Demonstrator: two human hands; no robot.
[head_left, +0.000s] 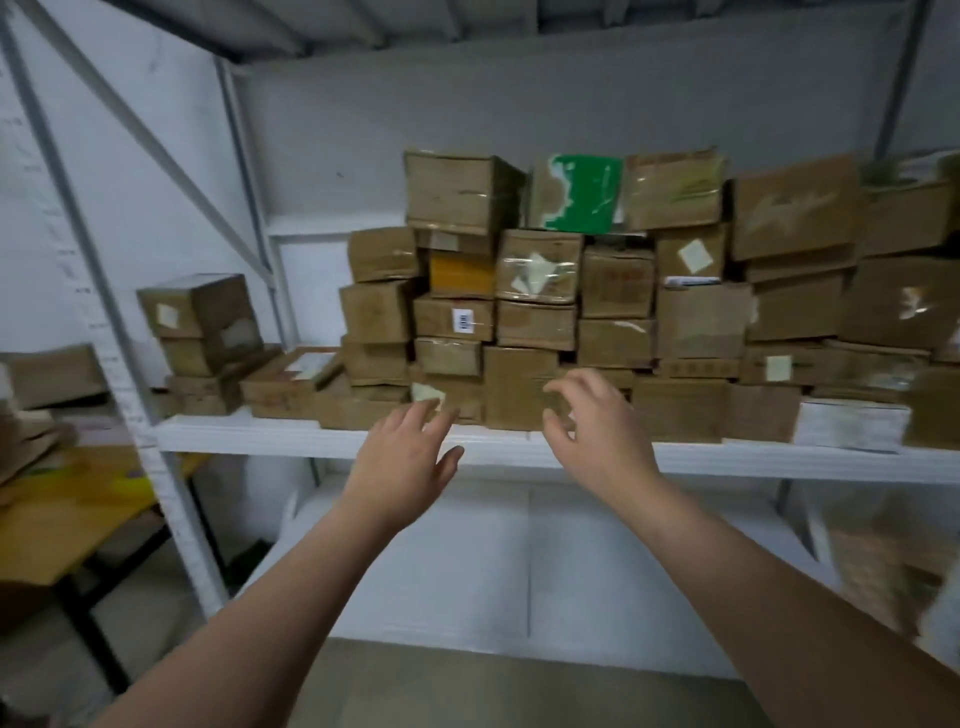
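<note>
The whole view is soft with blur. The left hand (410, 457) and right hand (597, 431) partly hide the bottom-row boxes (514, 387), and it is unclear whether any fingertip touches cardboard. Print on the barcode label (463, 319) is too small to read. The right edge cuts off the end boxes (930, 306), and the left edge cuts off the wooden table (57, 525). The brown goods (878, 561) lower right are too blurred to name.

At twelve o'clock, crowning the pile, a green-labelled box (584, 192). Just left and lower, a yellow-faced box (461, 275), resting on a carton with a barcode sticker (463, 319). At nine o'clock, a small separate stack (200, 322), standing apart on the white shelf (260, 434). At eight o'clock, a wooden table (62, 519). At three o'clock, a white bundle (852, 423), lying at the shelf's front edge.
</note>
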